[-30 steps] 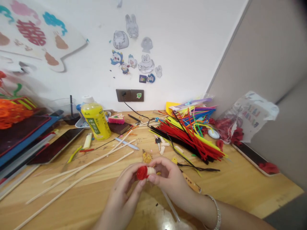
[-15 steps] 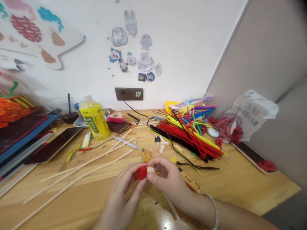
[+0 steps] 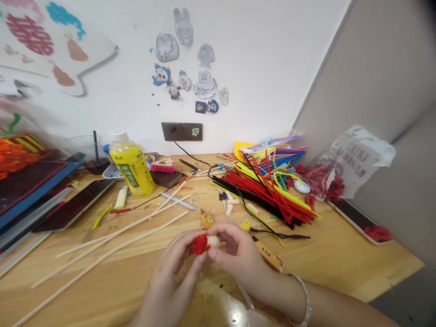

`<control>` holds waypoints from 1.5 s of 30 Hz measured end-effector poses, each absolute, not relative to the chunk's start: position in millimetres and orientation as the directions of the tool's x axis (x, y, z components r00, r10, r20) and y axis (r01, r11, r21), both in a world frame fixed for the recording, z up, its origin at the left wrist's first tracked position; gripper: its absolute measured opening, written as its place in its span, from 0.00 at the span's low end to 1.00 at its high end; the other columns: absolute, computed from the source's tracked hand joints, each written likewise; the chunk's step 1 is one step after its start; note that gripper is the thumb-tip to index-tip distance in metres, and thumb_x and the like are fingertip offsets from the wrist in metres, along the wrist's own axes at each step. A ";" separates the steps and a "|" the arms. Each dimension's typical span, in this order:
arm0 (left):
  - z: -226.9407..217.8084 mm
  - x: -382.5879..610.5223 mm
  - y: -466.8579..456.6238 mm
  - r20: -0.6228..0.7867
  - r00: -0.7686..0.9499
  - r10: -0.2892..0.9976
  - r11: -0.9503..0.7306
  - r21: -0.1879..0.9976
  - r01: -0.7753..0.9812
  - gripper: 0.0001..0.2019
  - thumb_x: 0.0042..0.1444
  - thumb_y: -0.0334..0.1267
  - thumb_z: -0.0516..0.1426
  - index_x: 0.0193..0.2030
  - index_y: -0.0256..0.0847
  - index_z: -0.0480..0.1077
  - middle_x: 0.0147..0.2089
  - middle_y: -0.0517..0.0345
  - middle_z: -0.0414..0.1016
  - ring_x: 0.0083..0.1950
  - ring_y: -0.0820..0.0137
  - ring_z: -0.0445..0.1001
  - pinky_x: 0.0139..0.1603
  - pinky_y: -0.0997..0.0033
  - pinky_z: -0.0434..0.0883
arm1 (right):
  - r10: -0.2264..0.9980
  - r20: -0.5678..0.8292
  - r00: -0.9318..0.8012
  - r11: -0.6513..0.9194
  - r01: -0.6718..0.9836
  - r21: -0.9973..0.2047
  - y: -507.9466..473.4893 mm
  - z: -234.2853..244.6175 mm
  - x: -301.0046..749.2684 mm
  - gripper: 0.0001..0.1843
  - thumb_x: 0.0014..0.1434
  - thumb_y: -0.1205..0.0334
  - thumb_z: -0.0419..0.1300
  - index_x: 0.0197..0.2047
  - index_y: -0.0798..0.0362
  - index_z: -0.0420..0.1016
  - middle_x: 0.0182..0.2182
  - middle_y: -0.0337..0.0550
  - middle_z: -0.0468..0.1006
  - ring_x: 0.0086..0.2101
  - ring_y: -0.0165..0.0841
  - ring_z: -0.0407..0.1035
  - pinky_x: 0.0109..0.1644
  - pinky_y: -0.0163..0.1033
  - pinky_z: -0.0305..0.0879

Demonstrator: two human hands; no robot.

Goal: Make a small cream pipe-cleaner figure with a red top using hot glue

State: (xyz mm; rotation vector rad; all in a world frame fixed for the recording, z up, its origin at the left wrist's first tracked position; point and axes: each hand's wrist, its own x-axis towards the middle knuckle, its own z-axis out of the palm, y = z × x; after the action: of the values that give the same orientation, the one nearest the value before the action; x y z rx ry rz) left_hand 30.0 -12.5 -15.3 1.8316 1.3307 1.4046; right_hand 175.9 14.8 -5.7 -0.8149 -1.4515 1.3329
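Over the wooden desk [image 3: 334, 259], the left hand [image 3: 172, 279] and right hand [image 3: 235, 256] come together, their fingers [image 3: 218, 236] clamped from both sides on a small red pipe-cleaner flower [image 3: 200, 244] with a cream-coloured end [image 3: 214, 241]. It is held between the palms' reach, with thin wooden sticks [image 3: 112, 238] to the left and a heap of pipe cleaners [image 3: 269, 190] beyond.

Red 囍 [image 3: 30, 34] on the wall [image 3: 259, 68]; the yellow bottle label [image 3: 130, 175] is blurred.

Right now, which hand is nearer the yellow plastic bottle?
Left. The left hand sits below and right of the yellow plastic bottle in view; the right hand lies further right, past the red pipe-cleaner bundle.
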 end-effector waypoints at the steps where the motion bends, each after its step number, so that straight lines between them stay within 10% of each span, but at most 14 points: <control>1: -15.7 30.0 -12.3 0.458 0.002 0.889 -0.419 0.811 0.409 0.11 0.53 0.32 0.55 0.44 0.46 0.69 0.43 0.54 0.76 0.44 0.68 0.75 0.46 0.68 0.74 | 0.925 0.226 -0.306 0.205 -0.099 -0.974 14.4 -4.7 176.3 0.10 0.49 0.67 0.59 0.38 0.52 0.70 0.36 0.41 0.70 0.37 0.32 0.68 0.39 0.36 0.65; 5: -18.8 29.2 -10.4 0.444 -0.028 0.896 -0.395 0.823 0.408 0.11 0.52 0.32 0.56 0.43 0.46 0.70 0.42 0.54 0.77 0.42 0.67 0.76 0.45 0.68 0.75 | 0.869 0.402 -0.288 0.454 0.140 -0.880 13.3 -2.0 182.1 0.12 0.51 0.69 0.59 0.40 0.51 0.69 0.38 0.43 0.71 0.40 0.33 0.67 0.40 0.37 0.67; 10: -17.8 29.4 -8.4 0.383 -0.084 0.920 -0.328 0.869 0.371 0.09 0.50 0.35 0.57 0.40 0.43 0.71 0.39 0.54 0.78 0.40 0.66 0.77 0.42 0.67 0.76 | 0.590 0.697 -0.408 0.806 0.347 -0.479 15.1 -1.8 191.0 0.06 0.59 0.70 0.53 0.39 0.54 0.68 0.36 0.45 0.73 0.39 0.33 0.67 0.45 0.40 0.66; 27: -10.2 31.3 -9.7 0.295 -0.076 0.953 -0.264 0.925 0.273 0.09 0.47 0.33 0.59 0.38 0.44 0.74 0.38 0.56 0.79 0.38 0.66 0.78 0.40 0.67 0.77 | 0.256 0.769 -0.585 0.842 0.526 0.120 17.6 3.3 194.3 0.09 0.61 0.75 0.49 0.38 0.62 0.70 0.30 0.50 0.75 0.32 0.37 0.66 0.35 0.41 0.65; 45: -10.2 35.2 -6.8 0.155 0.010 0.988 -0.155 0.972 0.177 0.16 0.46 0.34 0.60 0.44 0.41 0.74 0.43 0.50 0.79 0.38 0.63 0.79 0.37 0.65 0.78 | 0.378 0.728 -0.572 0.842 0.540 -0.013 20.0 -4.6 192.9 0.13 0.62 0.72 0.44 0.35 0.57 0.68 0.29 0.47 0.73 0.31 0.35 0.63 0.37 0.40 0.64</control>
State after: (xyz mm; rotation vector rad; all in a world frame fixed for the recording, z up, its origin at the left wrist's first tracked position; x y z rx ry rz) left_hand 35.2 -6.8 -10.2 1.4569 1.2655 1.2377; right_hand 192.9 20.0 -4.6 -0.6652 -2.2454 -0.2705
